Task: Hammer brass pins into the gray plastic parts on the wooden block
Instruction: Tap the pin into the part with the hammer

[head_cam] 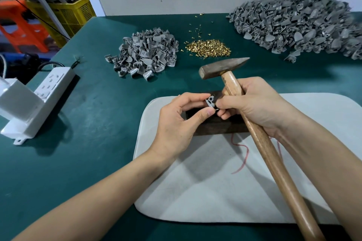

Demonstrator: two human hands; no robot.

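Gray part (210, 102) pinched in left hand (176, 123) above wooden block (215, 125)'s far edge; right hand (260, 107) grips hammer (222, 67); piles (145, 55) well beyond.

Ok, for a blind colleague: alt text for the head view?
The left hand pinches a gray plastic part over a wooden block on a white pad; the right hand, gripping a hammer, touches it too. Beyond, brass pins lie between a small pile and a large pile of parts.

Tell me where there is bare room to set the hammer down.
Bare: green mat between power strip and white pad; the pad's near half, below the wooden block. Crowded: the back, with small gray pile, brass pins, large gray pile.
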